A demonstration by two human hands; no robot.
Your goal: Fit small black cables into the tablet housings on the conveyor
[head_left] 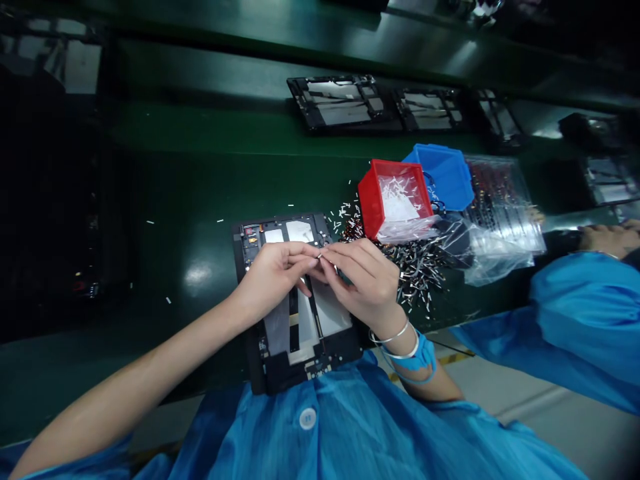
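On the green workbench (175, 180), an opened tablet (333, 319) is lying at six o'clock, while the left hand (277, 268) and right hand (367, 277) are pinching a tiny piece (319, 256) together above it. At the tablet's two o'clock, a red bin (370, 205) is sitting, presumably for easy reach; I'm seeing no legible writing.

Behind the right fingers (345, 263), the wrist (391, 320) wears silver bangles (395, 338) and, farther back, a blue band (425, 357) with a thin blue cord (420, 382), while well below the fingers shows a shiny blue smock (265, 433) with a round white button (308, 419) and sleeves (100, 461) ending near the elbows.
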